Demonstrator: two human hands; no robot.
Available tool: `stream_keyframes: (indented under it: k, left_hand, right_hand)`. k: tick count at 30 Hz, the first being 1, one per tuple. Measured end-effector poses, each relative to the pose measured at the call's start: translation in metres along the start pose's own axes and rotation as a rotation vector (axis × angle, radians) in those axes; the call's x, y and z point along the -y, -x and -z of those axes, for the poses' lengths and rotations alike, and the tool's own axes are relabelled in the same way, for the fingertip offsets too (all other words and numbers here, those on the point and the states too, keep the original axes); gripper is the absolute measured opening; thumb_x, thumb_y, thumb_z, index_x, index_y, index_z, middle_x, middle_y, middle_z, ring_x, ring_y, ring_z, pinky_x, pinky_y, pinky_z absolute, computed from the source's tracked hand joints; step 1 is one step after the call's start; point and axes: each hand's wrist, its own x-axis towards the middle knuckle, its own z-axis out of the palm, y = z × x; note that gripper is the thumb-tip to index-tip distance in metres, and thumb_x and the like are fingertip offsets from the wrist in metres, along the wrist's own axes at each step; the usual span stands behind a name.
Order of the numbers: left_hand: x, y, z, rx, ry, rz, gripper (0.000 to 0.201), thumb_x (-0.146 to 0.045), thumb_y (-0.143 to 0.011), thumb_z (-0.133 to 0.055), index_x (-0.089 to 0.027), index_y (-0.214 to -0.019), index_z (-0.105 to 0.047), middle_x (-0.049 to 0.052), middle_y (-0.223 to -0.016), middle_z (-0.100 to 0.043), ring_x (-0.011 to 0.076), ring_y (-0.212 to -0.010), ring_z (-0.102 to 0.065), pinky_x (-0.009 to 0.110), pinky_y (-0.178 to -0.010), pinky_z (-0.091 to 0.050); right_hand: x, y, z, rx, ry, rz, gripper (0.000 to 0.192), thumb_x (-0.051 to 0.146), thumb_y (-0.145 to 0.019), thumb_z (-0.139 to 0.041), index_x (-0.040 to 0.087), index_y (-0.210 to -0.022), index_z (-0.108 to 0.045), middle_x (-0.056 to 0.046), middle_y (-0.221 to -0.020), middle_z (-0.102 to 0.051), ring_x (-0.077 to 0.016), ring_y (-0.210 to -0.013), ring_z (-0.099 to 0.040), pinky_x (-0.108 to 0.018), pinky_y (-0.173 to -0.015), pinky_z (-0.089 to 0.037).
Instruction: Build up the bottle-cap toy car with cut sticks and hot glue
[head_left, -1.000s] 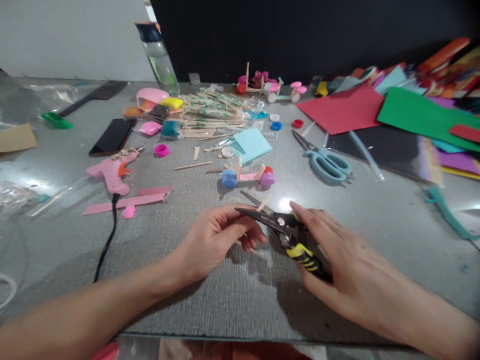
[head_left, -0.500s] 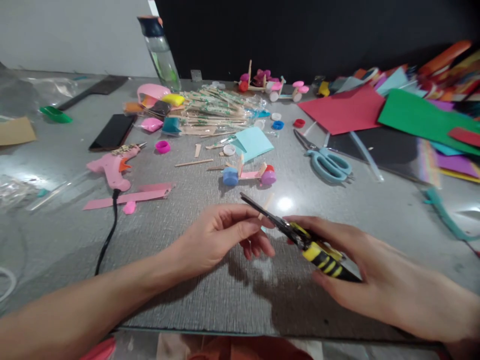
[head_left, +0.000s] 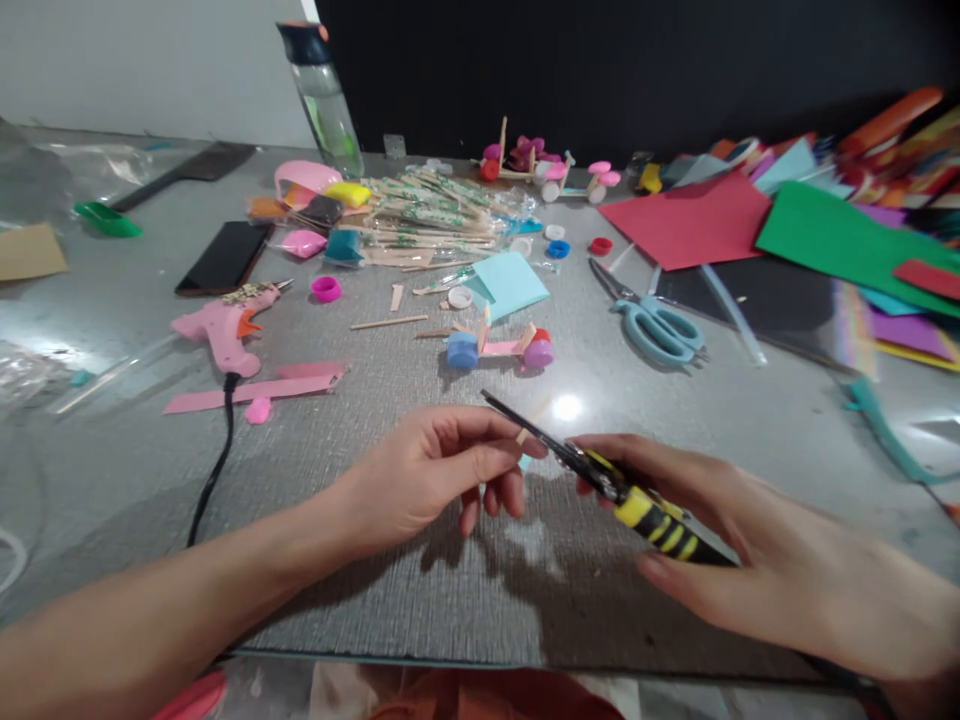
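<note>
My left hand [head_left: 439,465] pinches a thin, pale wooden stick [head_left: 535,418] between thumb and forefinger, its upper end showing past the fingertips. A bit of light blue paper [head_left: 526,463] shows just below those fingertips. Wrapped in my right hand [head_left: 750,545] are long-nose pliers [head_left: 646,519] with yellow and black handles. Their dark jaws point up and left, passing close by the stick and my left fingertips; whether they touch the stick I cannot tell. Beyond the hands stands a small toy car [head_left: 501,349] with blue, purple and red cap wheels and a pink strip body.
A pink glue gun [head_left: 225,330] with a black cord lies left, beside pink strips [head_left: 255,391]. Blue-handled scissors [head_left: 660,328] lie right, near coloured sheets [head_left: 690,222]. Wrapped sticks [head_left: 431,215], a phone [head_left: 225,258], a bottle [head_left: 326,110] and more toy cars [head_left: 574,185] are farther back.
The pliers and my right hand have shifted slightly right and down. My left hand's lower fingers have curled in a little; its pinch on the stick stays.
</note>
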Motion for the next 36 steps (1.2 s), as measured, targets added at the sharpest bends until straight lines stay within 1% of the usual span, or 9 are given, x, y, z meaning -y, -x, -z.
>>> stream_keyframes:
  k: [5, 10, 15, 20, 24, 28, 31, 34, 36]
  left_hand:
    - [-0.001, 0.003, 0.001, -0.014, -0.060, -0.022, 0.023, -0.023, -0.093, -0.058, -0.015, -0.105, -0.076, -0.002, -0.060, -0.061, 0.0070, -0.049, -0.051, 0.017, -0.047, -0.042]
    - [0.000, 0.005, -0.001, -0.020, -0.095, -0.068, 0.025, -0.020, -0.093, -0.056, -0.015, -0.109, -0.075, -0.003, -0.058, -0.058, 0.0074, -0.051, -0.049, 0.019, -0.051, -0.039]
    - [0.001, 0.003, -0.004, -0.047, -0.120, -0.085, 0.023, -0.023, -0.094, -0.056, -0.015, -0.106, -0.074, -0.002, -0.059, -0.058, 0.0088, -0.053, -0.050, 0.020, -0.051, -0.038]
    - [0.003, 0.001, -0.007, -0.083, -0.114, -0.138, 0.019, -0.026, -0.095, -0.057, -0.015, -0.094, -0.072, -0.003, -0.057, -0.057, 0.0086, -0.052, -0.050, 0.020, -0.050, -0.038]
    - [0.007, 0.001, -0.007, -0.110, -0.128, -0.156, 0.019, -0.025, -0.095, -0.057, -0.016, -0.098, -0.073, -0.003, -0.059, -0.059, 0.0088, -0.053, -0.051, 0.020, -0.051, -0.039]
    - [0.009, 0.003, -0.006, -0.124, -0.161, -0.175, 0.018, -0.026, -0.095, -0.057, -0.016, -0.095, -0.073, -0.003, -0.061, -0.061, 0.0087, -0.055, -0.053, 0.021, -0.053, -0.039]
    - [0.008, 0.004, -0.008, -0.122, -0.169, -0.206, 0.017, -0.024, -0.094, -0.057, -0.016, -0.089, -0.071, -0.003, -0.061, -0.061, 0.0082, -0.055, -0.052, 0.020, -0.053, -0.039]
    - [0.007, 0.004, -0.009, -0.126, -0.166, -0.208, 0.018, -0.021, -0.094, -0.055, -0.017, -0.080, -0.066, -0.004, -0.060, -0.060, 0.0080, -0.054, -0.051, 0.020, -0.053, -0.040]
    - [0.007, 0.004, -0.009, -0.128, -0.170, -0.210, 0.019, -0.019, -0.092, -0.054, -0.017, -0.075, -0.062, -0.004, -0.059, -0.059, 0.0081, -0.054, -0.051, 0.020, -0.053, -0.041]
  right_hand:
    - [0.001, 0.001, 0.001, 0.009, 0.003, 0.002, 0.071, 0.031, -0.080, -0.066, 0.037, -0.148, -0.044, -0.001, -0.138, -0.066, -0.0300, -0.114, -0.071, -0.041, -0.087, -0.067]
    - [0.003, -0.001, 0.003, 0.013, -0.036, -0.009, 0.068, 0.030, -0.082, -0.063, 0.037, -0.147, -0.044, -0.002, -0.138, -0.066, -0.0292, -0.115, -0.071, -0.041, -0.085, -0.067]
    - [0.010, -0.004, 0.006, 0.027, -0.008, -0.003, 0.063, 0.031, -0.081, -0.063, 0.031, -0.142, -0.050, -0.006, -0.136, -0.068, -0.0320, -0.114, -0.071, -0.043, -0.083, -0.067]
    - [0.010, -0.003, 0.005, 0.000, 0.052, 0.024, 0.065, 0.030, -0.083, -0.062, 0.035, -0.146, -0.044, -0.002, -0.140, -0.065, -0.0295, -0.118, -0.069, -0.040, -0.084, -0.068]
    - [0.013, -0.002, 0.007, -0.013, 0.088, 0.054, 0.061, 0.031, -0.084, -0.061, 0.031, -0.144, -0.047, -0.004, -0.135, -0.069, -0.0299, -0.112, -0.072, -0.040, -0.080, -0.068]
    - [0.017, -0.001, 0.010, 0.014, 0.158, 0.067, 0.062, 0.033, -0.087, -0.061, 0.030, -0.147, -0.044, -0.004, -0.134, -0.069, -0.0288, -0.110, -0.073, -0.041, -0.084, -0.066]
    - [0.022, -0.002, 0.009, 0.022, 0.182, 0.040, 0.058, 0.028, -0.087, -0.058, 0.026, -0.144, -0.045, -0.007, -0.125, -0.073, -0.0276, -0.102, -0.075, -0.036, -0.074, -0.066]
    - [0.029, -0.003, 0.007, 0.043, 0.163, -0.001, 0.048, 0.024, -0.085, -0.055, 0.023, -0.133, -0.051, -0.008, -0.114, -0.075, -0.0267, -0.092, -0.076, -0.034, -0.062, -0.063]
    - [0.032, -0.004, 0.005, 0.058, 0.149, -0.021, 0.041, 0.024, -0.084, -0.053, 0.023, -0.124, -0.054, -0.008, -0.112, -0.075, -0.0263, -0.089, -0.075, -0.034, -0.060, -0.061]
